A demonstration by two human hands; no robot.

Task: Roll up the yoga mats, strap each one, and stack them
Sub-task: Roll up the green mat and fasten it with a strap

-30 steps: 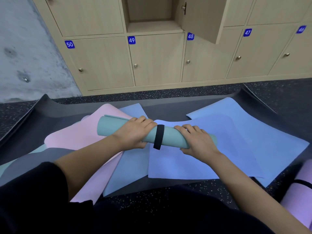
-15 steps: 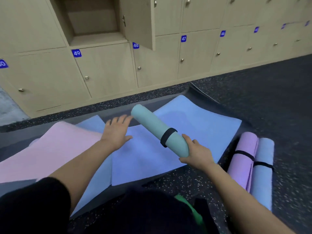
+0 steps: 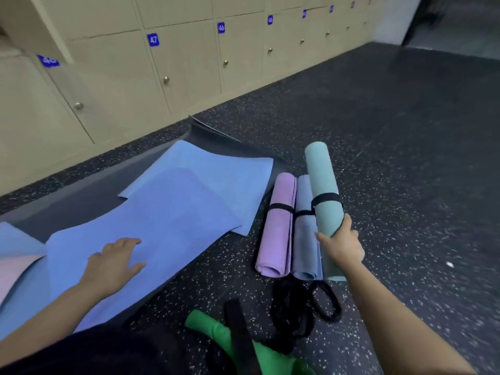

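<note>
Right hand is gripping the strapped teal roll near its lower end, fingers curling round it, holding it just beside the grey-blue roll and purple roll lying together on the floor. Left hand is resting flat on the unrolled blue mat, fingers straight, holding nothing.

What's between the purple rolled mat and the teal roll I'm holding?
In the head view, the strapped grey-blue roll lies between the purple rolled mat and teal roll.

right hand grips teal rolled mat; left hand rests on blue mat
</note>
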